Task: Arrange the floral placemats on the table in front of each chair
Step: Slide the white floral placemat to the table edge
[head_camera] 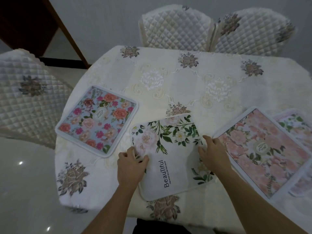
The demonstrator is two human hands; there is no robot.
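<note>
A white placemat [170, 146] with green leaves, pale flowers and the word "Beautiful" lies tilted near the table's front edge. My left hand [130, 166] grips its left edge and my right hand [212, 154] grips its right edge. A blue placemat [98, 120] with pink and orange flowers lies flat at the left, in front of the left chair [25, 98]. A pink floral placemat [263, 151] lies at the right, on top of another white floral one [297, 127] whose edge shows beyond it.
The table [185, 81] wears a cream embroidered cloth with flower motifs. Two quilted chairs [175, 27] [253, 31] stand at the far side. A glossy pale floor [25, 191] lies to the left, and a dark wooden frame [55, 22] stands at the far left.
</note>
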